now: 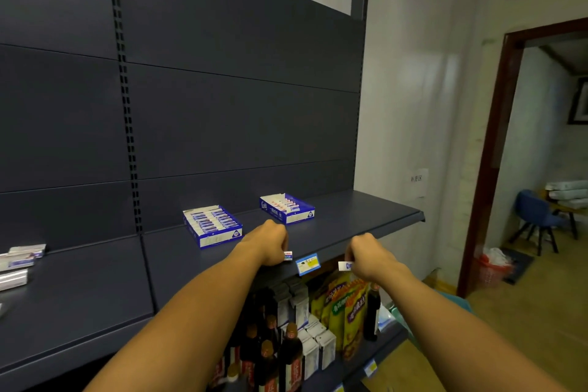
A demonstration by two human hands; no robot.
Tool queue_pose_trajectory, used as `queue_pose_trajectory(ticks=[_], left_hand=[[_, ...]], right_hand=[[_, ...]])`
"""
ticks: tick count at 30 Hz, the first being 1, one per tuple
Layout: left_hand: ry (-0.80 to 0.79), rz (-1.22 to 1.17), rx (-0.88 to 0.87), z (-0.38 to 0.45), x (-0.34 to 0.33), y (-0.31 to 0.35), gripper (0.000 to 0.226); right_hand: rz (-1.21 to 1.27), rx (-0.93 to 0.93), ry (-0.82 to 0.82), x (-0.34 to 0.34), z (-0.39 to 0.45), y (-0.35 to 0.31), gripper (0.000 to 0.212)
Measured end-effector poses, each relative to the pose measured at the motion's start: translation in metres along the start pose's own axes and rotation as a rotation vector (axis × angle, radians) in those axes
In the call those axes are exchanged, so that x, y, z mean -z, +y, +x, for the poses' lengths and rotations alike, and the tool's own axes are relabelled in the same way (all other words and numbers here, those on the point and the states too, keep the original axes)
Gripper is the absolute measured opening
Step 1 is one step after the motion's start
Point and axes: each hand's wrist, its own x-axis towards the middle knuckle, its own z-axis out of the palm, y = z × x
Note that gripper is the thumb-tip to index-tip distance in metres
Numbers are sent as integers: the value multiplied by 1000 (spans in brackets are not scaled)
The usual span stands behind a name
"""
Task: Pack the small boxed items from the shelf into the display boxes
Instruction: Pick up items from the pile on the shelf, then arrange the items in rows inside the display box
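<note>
Hands (270, 243) (366, 256) fisted around small boxes (288, 255)

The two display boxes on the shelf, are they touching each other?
No, the left display box and the right display box sit apart on the shelf, with bare shelf between them.

My two arms are bare from the lower edge of the view to the fingers, with no sleeve showing on either forearm. My left hand (270, 245) and right hand (369, 256) wear no gloves. Both wrists are bare too, with no watch or band.
</note>
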Motion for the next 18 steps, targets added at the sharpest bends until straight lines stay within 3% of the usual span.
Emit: queue_pose_trajectory(ticks=[8, 15, 18], left_hand=[[47, 0, -7, 76, -3, -2, 12], [79, 22, 21, 140, 9, -27, 29], [67, 25, 28, 161, 14, -34, 26]], right_hand=[[-35, 7, 17, 1, 73, 28, 18], [-27, 39, 16, 0, 143, 33, 15], [-28, 41, 16, 0, 168, 35, 15]])
